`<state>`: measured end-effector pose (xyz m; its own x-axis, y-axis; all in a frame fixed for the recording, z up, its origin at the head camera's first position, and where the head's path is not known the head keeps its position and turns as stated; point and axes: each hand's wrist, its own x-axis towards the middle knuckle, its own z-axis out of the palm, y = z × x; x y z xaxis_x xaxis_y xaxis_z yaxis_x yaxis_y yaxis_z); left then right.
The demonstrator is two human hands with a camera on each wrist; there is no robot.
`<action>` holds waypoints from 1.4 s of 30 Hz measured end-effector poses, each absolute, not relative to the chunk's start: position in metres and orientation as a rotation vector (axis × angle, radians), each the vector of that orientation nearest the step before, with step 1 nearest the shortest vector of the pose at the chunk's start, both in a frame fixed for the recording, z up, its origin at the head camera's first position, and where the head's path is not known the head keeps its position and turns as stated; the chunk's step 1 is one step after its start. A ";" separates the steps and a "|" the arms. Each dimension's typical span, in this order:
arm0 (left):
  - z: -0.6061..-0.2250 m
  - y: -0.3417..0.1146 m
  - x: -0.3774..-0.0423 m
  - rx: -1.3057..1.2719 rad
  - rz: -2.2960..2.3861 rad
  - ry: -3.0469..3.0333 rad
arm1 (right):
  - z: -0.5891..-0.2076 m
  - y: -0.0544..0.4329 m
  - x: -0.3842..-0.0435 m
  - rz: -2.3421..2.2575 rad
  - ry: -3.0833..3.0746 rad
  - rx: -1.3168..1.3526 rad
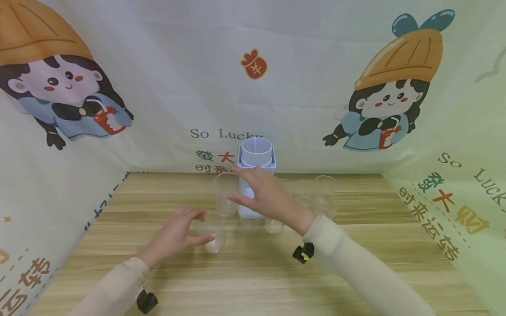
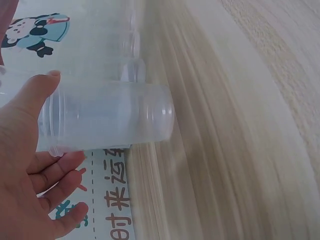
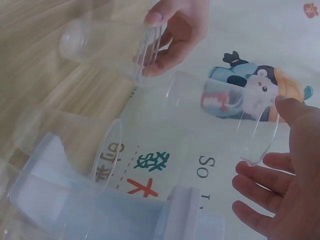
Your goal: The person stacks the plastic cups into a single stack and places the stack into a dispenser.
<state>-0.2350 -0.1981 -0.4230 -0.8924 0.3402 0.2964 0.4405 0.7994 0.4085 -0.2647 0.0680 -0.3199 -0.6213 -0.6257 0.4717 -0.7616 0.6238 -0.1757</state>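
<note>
My left hand point(image 1: 178, 235) holds clear plastic cups point(image 2: 112, 112) near the rim, thumb on one side and fingers on the other. Several rims sit close together there, like nested cups. Farther back, my right hand point(image 1: 269, 193) holds another clear plastic cup point(image 3: 220, 117) by its rim, thumb and fingertips at opposite edges. In the right wrist view its base shows against the cloth backdrop. A pale blue holder point(image 1: 257, 160) with a round open top stands behind the right hand, which hides part of it.
Several clear cups point(image 1: 326, 193) stand on the wooden table point(image 1: 356, 259) to the right of the holder. Another clear cup point(image 3: 107, 155) stands beside the holder in the right wrist view. A printed cloth point(image 1: 300, 109) walls the back and both sides.
</note>
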 end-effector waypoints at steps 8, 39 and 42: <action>-0.427 -0.186 -0.236 -0.679 -0.813 -2.764 | -0.320 0.071 -0.253 0.523 -2.453 1.136; -0.428 -0.160 -0.237 -0.802 -0.901 -2.743 | -0.344 0.081 -0.245 0.491 -2.527 1.150; -0.428 -0.160 -0.237 -0.806 -0.904 -2.738 | -0.346 0.081 -0.244 0.495 -2.533 1.146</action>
<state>-0.2373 -0.1598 -0.4281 -0.8451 0.4452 0.2960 0.5339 0.6747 0.5096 -0.2441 0.0809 -0.3461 -0.6288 -0.6553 0.4185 -0.7647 0.6187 -0.1802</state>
